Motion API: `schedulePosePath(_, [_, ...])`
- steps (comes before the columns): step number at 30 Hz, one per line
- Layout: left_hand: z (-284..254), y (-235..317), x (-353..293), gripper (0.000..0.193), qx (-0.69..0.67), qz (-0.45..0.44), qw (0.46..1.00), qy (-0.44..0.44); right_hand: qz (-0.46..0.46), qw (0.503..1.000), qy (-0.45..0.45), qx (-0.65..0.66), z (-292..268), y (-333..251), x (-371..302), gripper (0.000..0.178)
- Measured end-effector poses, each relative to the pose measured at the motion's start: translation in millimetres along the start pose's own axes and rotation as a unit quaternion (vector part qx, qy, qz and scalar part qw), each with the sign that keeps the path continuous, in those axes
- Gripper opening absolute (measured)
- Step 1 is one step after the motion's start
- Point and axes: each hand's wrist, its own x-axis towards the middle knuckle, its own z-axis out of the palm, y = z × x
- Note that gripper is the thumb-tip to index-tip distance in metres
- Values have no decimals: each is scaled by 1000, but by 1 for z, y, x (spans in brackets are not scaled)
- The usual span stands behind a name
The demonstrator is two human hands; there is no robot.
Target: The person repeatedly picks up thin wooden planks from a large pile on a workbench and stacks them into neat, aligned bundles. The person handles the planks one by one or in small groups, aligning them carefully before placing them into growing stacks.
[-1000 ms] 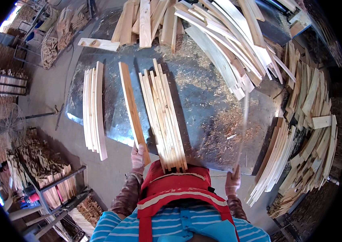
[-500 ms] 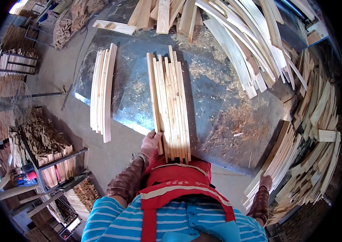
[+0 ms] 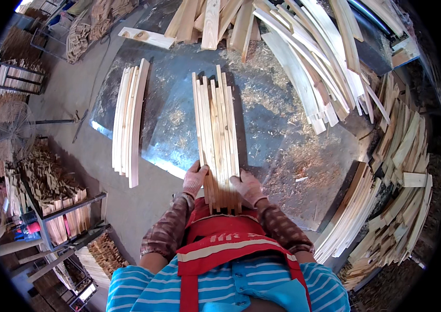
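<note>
A bundle of long pale wooden strips point(image 3: 215, 130) lies lengthwise in front of me, its near end close to my red apron and its far ends uneven. My left hand point(image 3: 194, 177), in a light glove, is closed on the bundle's left side near that end. Opposite it, my gloved right hand point(image 3: 248, 187) grips the right side, with its thumb against the outer strip. Fingers beneath the wood are hidden. Between them the strips sit close together.
A smaller group of strips point(image 3: 130, 122) lies to the left on the dark, sawdust-strewn table point(image 3: 173, 104). Loose boards point(image 3: 211, 23) pile up at the far side. More strips point(image 3: 350, 213) are stacked at the right. A fan point(image 3: 14, 130) and wood racks stand at the left.
My right hand has come from the right-hand stack to the bundle's right side. The leftmost strip, slightly apart before, now sits closer against the others.
</note>
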Motion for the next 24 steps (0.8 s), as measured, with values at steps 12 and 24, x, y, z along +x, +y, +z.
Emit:
schedulePosePath(12, [-26, -3, 18, 58, -70, -48, 994, -68, -67, 751, 633, -174, -388, -86, 52, 77])
schedulePosePath(24, [113, 207, 86, 66, -166, 161, 945, -233, 80, 930, 357, 35, -355, -126, 32, 57])
